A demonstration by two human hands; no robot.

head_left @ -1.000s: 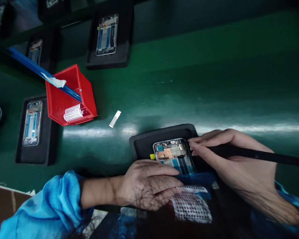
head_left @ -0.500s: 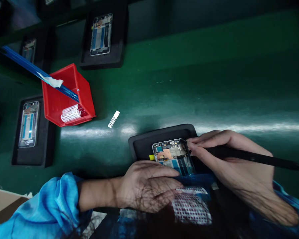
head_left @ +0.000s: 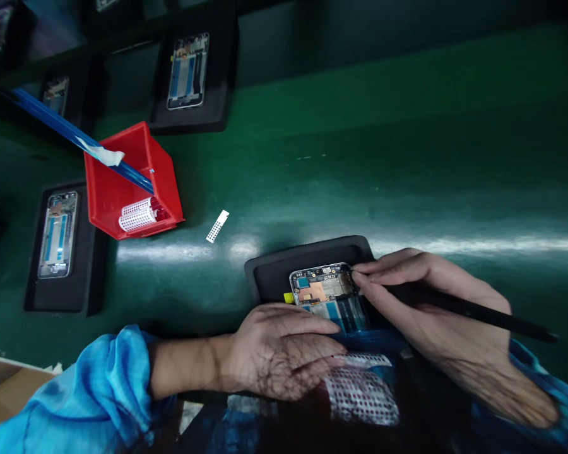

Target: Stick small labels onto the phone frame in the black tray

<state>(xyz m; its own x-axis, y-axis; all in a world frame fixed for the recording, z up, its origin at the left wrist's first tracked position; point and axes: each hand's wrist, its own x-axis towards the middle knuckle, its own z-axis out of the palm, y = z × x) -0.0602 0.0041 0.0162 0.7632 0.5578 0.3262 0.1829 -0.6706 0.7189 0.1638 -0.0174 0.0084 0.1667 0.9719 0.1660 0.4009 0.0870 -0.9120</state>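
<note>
My right hand (head_left: 435, 296) pinches a slim black pen-like tool (head_left: 492, 315), whose back end points right. Its fingertips rest at the upper right corner of an opened phone (head_left: 324, 289), with the tool's tip hidden there. The phone shows a circuit board, copper-coloured patch and blue strips. It lies in a black tray (head_left: 274, 271), a yellow tab at its left edge. Across the phone's lower part lies my left hand (head_left: 288, 353), fingers stretched to the right. Its near-side fingertips appear closed on a white sheet of dark round stickers (head_left: 362, 394); the grip is partly hidden.
A red bin (head_left: 165, 176) holds rolled dotted sheets (head_left: 137, 217) and a blue bar (head_left: 80, 135) crosses it. One small dotted strip (head_left: 217, 226) lies on the green table (head_left: 360, 151). Other opened phones sit in black trays, at left (head_left: 59, 236) and at the back (head_left: 188, 72).
My right hand and its tool have shifted slightly left along the phone's upper right corner. My left hand stays in place. The view has tilted a little.
</note>
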